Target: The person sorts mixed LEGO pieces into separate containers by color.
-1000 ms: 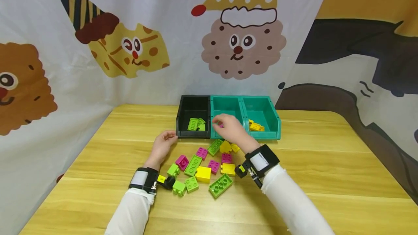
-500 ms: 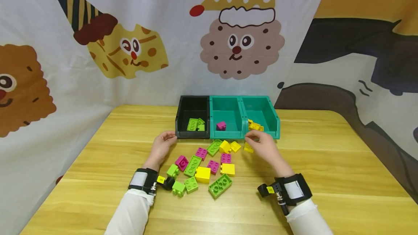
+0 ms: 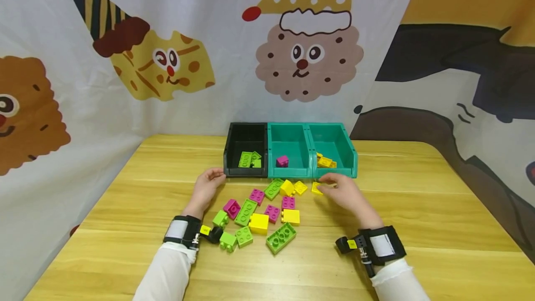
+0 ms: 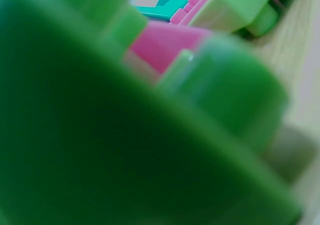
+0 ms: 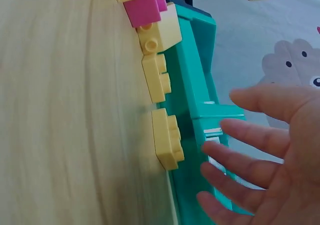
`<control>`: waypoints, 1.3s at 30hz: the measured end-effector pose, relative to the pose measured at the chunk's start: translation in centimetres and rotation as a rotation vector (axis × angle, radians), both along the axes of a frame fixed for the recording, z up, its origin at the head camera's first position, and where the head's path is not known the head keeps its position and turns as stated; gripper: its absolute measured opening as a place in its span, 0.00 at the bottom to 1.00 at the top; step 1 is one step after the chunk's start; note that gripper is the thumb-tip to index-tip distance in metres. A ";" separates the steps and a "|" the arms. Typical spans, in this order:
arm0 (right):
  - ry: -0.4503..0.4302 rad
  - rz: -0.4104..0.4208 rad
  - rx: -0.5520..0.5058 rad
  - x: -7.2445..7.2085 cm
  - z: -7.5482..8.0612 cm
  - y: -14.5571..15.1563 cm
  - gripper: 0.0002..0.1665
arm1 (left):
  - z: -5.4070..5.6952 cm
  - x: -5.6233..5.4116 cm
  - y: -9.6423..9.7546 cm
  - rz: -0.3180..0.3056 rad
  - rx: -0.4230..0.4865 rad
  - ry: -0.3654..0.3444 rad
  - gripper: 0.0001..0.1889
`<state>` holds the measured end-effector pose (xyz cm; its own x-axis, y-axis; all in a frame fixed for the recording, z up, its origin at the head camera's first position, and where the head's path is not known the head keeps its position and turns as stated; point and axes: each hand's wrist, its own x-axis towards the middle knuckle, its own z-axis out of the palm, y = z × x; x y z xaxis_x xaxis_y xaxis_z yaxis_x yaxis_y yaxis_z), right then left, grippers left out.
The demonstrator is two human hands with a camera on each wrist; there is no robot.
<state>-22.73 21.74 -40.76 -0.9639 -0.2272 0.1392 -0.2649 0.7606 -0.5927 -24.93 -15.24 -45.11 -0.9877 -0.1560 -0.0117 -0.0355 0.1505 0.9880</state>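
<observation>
My right hand [image 3: 344, 194] hovers in front of the right teal bin [image 3: 334, 172], its fingertips close to a flat yellow building brick [image 3: 316, 188] on the table. In the right wrist view, the same hand [image 5: 280, 160] has its fingers and thumb spread, holding nothing, apart from the yellow brick [image 5: 165, 140]. My left hand [image 3: 207, 190] rests on the table with fingertips right at the front left corner of the black bin [image 3: 246, 172]. A green brick [image 4: 100, 150] fills most of the left wrist view, blurred; that hand is hidden there.
Several loose bricks lie between my arms, among them a green brick [image 3: 281, 238], a yellow brick [image 3: 259, 223] and a pink brick [image 3: 231, 208]. Green bricks [image 3: 246, 159] lie in the black bin, one pink brick [image 3: 282, 161] in the middle teal bin [image 3: 290, 172], yellow bricks [image 3: 325, 161] in the right one.
My right hand has left the middle teal bin, moving right and toward me to the yellow brick. The pink brick in that bin is now fully in sight. My left hand has stayed put.
</observation>
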 end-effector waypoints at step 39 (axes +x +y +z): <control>0.040 0.097 -0.115 -0.8 0.5 1.0 0.07 | 0.0 0.1 0.0 -0.015 -0.014 -0.013 0.14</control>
